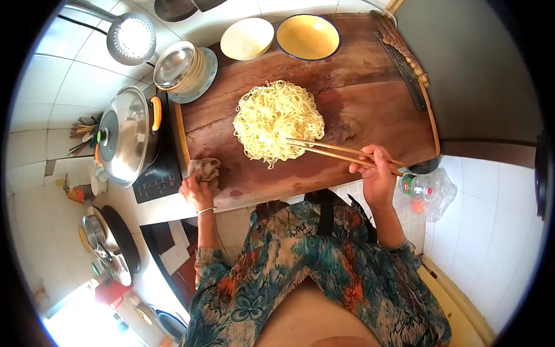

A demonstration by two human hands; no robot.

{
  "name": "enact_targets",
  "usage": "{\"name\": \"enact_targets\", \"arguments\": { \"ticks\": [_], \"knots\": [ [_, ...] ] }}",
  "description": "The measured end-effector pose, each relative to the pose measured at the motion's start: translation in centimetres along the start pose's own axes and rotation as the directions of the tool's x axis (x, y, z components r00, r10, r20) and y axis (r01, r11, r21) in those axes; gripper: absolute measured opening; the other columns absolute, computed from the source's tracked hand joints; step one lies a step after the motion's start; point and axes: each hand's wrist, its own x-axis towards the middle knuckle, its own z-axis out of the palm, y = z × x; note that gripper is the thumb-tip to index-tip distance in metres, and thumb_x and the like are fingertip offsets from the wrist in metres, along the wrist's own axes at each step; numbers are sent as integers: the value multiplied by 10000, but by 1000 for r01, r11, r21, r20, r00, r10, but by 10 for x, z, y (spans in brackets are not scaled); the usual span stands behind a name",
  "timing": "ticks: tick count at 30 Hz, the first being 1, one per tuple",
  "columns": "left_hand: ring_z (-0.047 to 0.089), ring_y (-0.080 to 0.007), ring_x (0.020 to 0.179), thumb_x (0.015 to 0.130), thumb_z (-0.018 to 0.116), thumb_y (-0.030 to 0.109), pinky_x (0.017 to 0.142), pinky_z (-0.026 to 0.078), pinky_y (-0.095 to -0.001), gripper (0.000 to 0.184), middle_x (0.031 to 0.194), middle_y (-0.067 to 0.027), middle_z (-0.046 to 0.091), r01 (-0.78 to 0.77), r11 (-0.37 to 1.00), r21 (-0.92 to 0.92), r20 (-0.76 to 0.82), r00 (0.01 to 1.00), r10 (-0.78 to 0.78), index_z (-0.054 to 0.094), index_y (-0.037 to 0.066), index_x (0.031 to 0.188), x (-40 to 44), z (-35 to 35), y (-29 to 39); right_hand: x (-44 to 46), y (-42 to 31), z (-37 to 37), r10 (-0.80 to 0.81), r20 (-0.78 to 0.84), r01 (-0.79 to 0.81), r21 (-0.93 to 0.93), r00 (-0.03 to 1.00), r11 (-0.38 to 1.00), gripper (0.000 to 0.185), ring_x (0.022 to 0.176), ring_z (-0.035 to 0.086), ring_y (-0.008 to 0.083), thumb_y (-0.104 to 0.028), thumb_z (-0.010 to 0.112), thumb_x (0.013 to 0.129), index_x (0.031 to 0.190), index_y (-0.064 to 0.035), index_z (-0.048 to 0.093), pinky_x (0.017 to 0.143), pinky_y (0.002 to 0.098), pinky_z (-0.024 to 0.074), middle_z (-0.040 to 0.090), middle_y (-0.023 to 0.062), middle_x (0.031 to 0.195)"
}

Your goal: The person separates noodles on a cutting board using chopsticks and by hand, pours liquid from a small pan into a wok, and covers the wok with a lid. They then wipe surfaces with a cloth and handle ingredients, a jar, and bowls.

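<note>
A round heap of pale yellow noodles [277, 118] lies on the reddish-brown wooden board [370, 104]. My right hand [374, 173], at the board's front right, is closed around a pair of long wooden chopsticks [335, 152], whose tips touch the noodles' lower right part. At the front left corner, my left hand [198, 191] has its fingers on a crumpled brownish cloth [207, 170] and grips its edge.
Along the back stand a cream bowl [247, 39] and a yellow blue-rimmed bowl [309, 37]. Stacked bowls [180, 66] rest on a plate at the back left. A lidded pot [124, 136] sits on the black cooktop [157, 180]. Sticks lie along the right edge.
</note>
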Motion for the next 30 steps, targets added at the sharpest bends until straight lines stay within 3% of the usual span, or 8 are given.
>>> {"name": "enact_targets", "arguments": {
  "ticks": [3, 11, 13, 14, 16, 20, 22, 30],
  "knots": [
    [492, -343, 963, 651, 584, 69, 888, 361, -462, 390, 992, -124, 536, 224, 974, 39, -11, 975, -223, 571, 104, 1039, 0, -12, 5, 16, -9, -25, 18, -2, -18, 33, 1000, 999, 242, 662, 601, 228, -209, 459, 930, 954, 9, 562, 622, 336, 525, 562, 100, 847],
    [376, -364, 1150, 690, 599, 121, 977, 305, -491, 543, 1173, -134, 467, 167, 927, 335, 245, 935, -257, 473, 148, 1217, -5, -5, 20, 39, -12, -40, 15, 38, -17, 53, 999, 998, 235, 772, 583, 197, -219, 463, 928, 986, -11, 556, 631, 364, 523, 575, 84, 942],
    [399, -349, 1159, 686, 639, 225, 970, 312, -480, 582, 1229, -123, 459, 262, 930, 256, 475, 804, -357, 475, 181, 1242, 10, -9, 23, 41, -10, -46, 18, 77, -26, 113, 997, 993, 229, 789, 565, 185, -220, 467, 925, 997, -19, 550, 637, 369, 517, 571, 82, 969],
    [446, -336, 1128, 690, 642, 237, 929, 351, -469, 528, 1231, -108, 468, 138, 936, 324, 284, 929, -236, 515, 187, 1199, -8, 3, 10, 44, -5, -47, 42, 141, -63, 149, 989, 987, 227, 797, 556, 180, -221, 468, 924, 1002, -23, 548, 640, 371, 514, 569, 82, 983],
    [489, -349, 995, 689, 646, 250, 809, 404, -480, 467, 1122, -137, 477, 59, 955, 291, 264, 954, -140, 525, 165, 1132, -5, -1, 14, 47, -2, -57, 36, 218, -70, 153, 975, 986, 233, 791, 530, 170, -240, 462, 925, 1017, -40, 538, 647, 370, 496, 554, 80, 1010],
    [518, -337, 936, 701, 622, 183, 770, 429, -455, 351, 1061, -133, 504, 310, 912, 267, 402, 825, -398, 581, 145, 1048, 9, -17, 33, 48, 10, -49, 120, 181, -126, 18, 976, 992, 275, 764, 530, 168, -276, 432, 938, 1042, -40, 528, 656, 327, 473, 542, 77, 944],
    [465, -315, 1043, 710, 621, 193, 857, 386, -424, 413, 1119, -117, 475, 213, 952, 222, 244, 933, -266, 548, 141, 1112, -9, -7, 27, 48, 10, -35, 179, 324, -170, -59, 929, 984, 300, 736, 545, 173, -286, 415, 948, 1045, -25, 526, 664, 307, 467, 549, 75, 900],
    [332, -339, 1241, 714, 578, 167, 1018, 259, -468, 506, 1253, -168, 409, 233, 950, 209, 159, 950, -268, 490, 67, 1202, -19, 8, 34, 62, 41, 46, 279, 592, -213, -180, 756, 960, 313, 695, 560, 154, -315, 442, 944, 1005, -30, 555, 646, 273, 464, 590, 61, 827]
  ]
}}
